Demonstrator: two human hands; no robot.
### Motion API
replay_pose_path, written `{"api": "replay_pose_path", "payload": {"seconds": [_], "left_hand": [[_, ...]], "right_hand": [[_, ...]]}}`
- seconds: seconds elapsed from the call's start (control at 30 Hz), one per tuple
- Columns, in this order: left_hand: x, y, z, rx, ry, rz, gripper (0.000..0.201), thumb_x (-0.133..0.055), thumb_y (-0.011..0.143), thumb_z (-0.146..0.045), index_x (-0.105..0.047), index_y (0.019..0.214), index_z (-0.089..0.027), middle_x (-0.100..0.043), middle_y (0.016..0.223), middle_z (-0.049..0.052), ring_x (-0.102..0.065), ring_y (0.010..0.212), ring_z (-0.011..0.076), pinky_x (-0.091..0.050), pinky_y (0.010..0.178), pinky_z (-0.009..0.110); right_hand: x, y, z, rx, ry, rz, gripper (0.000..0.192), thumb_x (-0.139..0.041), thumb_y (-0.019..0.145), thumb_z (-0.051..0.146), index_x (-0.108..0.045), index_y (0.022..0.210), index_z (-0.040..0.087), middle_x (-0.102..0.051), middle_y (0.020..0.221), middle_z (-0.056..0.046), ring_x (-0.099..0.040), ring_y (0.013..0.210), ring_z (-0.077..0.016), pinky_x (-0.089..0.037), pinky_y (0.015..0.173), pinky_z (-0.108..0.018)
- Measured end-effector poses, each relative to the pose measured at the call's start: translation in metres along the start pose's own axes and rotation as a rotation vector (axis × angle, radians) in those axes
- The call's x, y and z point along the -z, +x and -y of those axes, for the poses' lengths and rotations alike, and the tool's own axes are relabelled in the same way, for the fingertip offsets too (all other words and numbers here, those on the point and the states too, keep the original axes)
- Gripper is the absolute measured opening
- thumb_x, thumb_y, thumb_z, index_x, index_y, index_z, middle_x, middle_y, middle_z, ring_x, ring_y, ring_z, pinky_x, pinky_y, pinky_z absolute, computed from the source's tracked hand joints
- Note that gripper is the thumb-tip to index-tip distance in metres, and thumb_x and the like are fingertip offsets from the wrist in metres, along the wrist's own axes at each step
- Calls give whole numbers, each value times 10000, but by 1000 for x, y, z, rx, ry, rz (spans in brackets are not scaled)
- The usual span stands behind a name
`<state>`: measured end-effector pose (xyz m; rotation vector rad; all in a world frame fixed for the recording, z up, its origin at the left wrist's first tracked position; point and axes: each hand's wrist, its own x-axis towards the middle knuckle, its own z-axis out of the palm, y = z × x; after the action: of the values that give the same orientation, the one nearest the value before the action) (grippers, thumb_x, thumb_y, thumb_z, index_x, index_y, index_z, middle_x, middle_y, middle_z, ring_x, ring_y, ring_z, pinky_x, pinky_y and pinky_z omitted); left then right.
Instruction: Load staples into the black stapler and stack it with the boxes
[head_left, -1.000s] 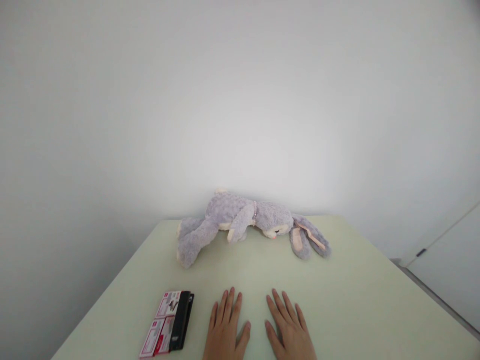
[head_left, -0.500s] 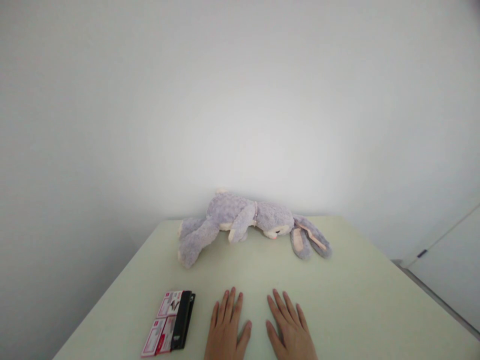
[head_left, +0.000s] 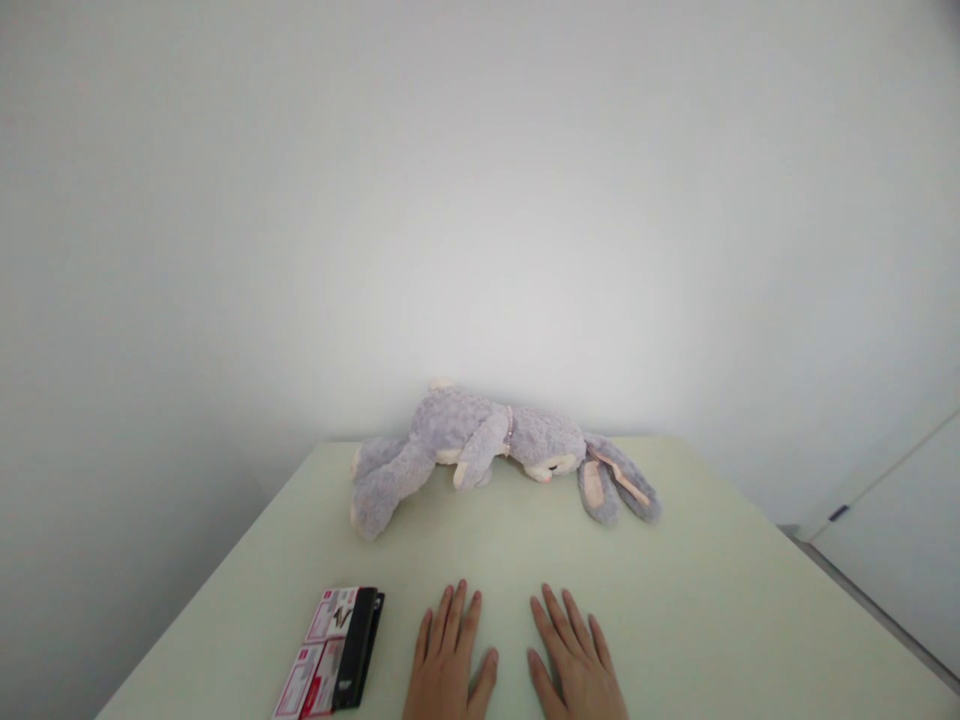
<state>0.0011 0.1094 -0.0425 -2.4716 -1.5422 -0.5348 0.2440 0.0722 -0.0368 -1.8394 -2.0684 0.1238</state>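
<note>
Head view: both hands, left (head_left: 448,665) and right (head_left: 576,665), lie flat and empty on the desk (head_left: 712,600), nearest the packs (head_left: 330,655) beside the left; beyond them the bunny (head_left: 480,445) (soft, probably light) looks easiest gripped mid-body.

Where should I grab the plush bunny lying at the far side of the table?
Probably the torso of the bunny, from above and the near side. It lies on its side, head to the right, so the torso is the thickest part; the ears and legs look floppy. Both hands lie flat, apart from it.
</note>
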Motion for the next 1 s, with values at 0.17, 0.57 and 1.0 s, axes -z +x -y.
{"api": "replay_pose_path", "payload": {"seconds": [0.17,0.57,1.0], "left_hand": [[9,-1,-5,33,-48,43,683,-450,1010,-436,-151,1616,-333,-270,1674,4,-322,1523,256,-364,1184,489],[18,1,-10,67,-88,125,667,-409,1029,-463,-113,1616,-350,-205,1693,0,-254,1549,253,-339,1213,520],[26,1,-12,68,-96,95,663,-425,1028,-420,-134,1617,-329,-215,1695,19,-246,1552,251,-323,1218,504]], "right_hand": [[2,-3,3,-2,1,-10,626,-425,1019,490,-172,1589,430,-273,1640,38,-294,1512,-353,-321,1181,-663],[1,-5,6,14,-45,-54,623,-401,1029,504,-165,1599,418,-275,1653,37,-282,1526,-328,-307,1193,-627],[18,-7,14,-32,6,34,603,-374,1034,482,-202,1605,394,-248,1671,29,-214,1550,-309,-243,1224,-624]]}}
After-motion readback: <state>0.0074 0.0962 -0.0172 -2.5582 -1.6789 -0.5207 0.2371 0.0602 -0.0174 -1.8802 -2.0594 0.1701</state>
